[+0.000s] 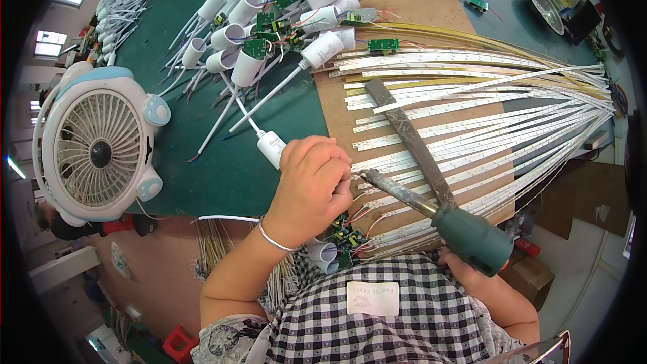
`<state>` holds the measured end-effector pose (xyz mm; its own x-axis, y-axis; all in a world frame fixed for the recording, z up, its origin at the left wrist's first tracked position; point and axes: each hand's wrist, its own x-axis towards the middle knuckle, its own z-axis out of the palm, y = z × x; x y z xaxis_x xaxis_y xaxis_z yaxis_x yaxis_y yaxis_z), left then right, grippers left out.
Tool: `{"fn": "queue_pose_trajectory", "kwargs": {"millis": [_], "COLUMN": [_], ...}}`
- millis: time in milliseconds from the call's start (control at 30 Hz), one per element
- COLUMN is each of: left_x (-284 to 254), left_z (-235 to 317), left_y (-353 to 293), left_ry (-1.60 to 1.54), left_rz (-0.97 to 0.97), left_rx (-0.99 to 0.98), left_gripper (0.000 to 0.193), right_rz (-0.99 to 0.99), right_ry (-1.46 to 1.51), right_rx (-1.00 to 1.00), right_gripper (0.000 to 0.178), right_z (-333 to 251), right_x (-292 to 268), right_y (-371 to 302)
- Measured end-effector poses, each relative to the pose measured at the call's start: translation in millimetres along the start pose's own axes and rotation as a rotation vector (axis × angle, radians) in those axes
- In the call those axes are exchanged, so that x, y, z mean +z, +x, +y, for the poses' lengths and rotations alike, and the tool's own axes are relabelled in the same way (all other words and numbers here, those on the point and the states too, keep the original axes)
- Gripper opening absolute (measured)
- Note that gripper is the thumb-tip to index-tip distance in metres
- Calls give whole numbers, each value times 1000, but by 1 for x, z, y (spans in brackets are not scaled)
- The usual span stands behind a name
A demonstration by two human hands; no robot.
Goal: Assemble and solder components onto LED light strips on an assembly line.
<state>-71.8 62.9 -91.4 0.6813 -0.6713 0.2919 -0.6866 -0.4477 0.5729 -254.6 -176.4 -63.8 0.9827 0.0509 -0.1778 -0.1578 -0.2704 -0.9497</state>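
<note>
My left hand (315,178) is closed, palm down, over the ends of the LED strips (391,162); what its fingers pinch is hidden. Against its knuckles lies a white cylindrical housing (271,149) with a white cable. My right hand (464,273), mostly hidden behind the tool, grips a green-handled soldering iron (475,239). The iron's dark metal tip reaches the strip ends just right of my left fingertips. Across the strips lies a dark flat bar (411,141). Small green circuit boards with red wires (347,239) hang by the table edge below my left hand.
A white and blue fan (101,152) stands at left. Many white housings with green circuit boards (269,27) are heaped at the back, beside a bundle of white cables (128,7). A brown board (337,111) lies under the strips. A metal dish (544,9) sits at far right.
</note>
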Motion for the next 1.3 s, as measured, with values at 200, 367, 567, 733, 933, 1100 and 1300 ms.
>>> {"fn": "queue_pose_trajectory", "kwargs": {"millis": [200, 367, 567, 733, 933, 1100, 1300], "left_x": [-8, -10, -7, -6, -9, -14, -8], "left_z": [3, 3, 4, 5, 11, 8, 4], "left_y": [-1, -3, -5, -5, -2, -6, -5], "left_ry": [-12, -105, -148, -166, -59, 13, 143], "left_rz": [31, 125, 165, 196, 154, 135, 66], "left_rx": [54, 55, 68, 74, 79, 107, 20], "left_gripper": [18, 17, 17, 16, 20, 20, 16], "right_rz": [441, 284, 226, 207, 217, 353, 296], "right_ry": [753, 622, 353, 126, -27, -203, -216], "right_rx": [137, 223, -33, -142, -216, -132, -34], "right_gripper": [35, 25, 29, 34, 36, 31, 15], "right_z": [-24, -42, -26, -26, -20, -26, -37], "right_x": [20, 49, 78, 78, 79, 57, 3], "right_y": [18, 80, 101, 105, 104, 100, 52]}}
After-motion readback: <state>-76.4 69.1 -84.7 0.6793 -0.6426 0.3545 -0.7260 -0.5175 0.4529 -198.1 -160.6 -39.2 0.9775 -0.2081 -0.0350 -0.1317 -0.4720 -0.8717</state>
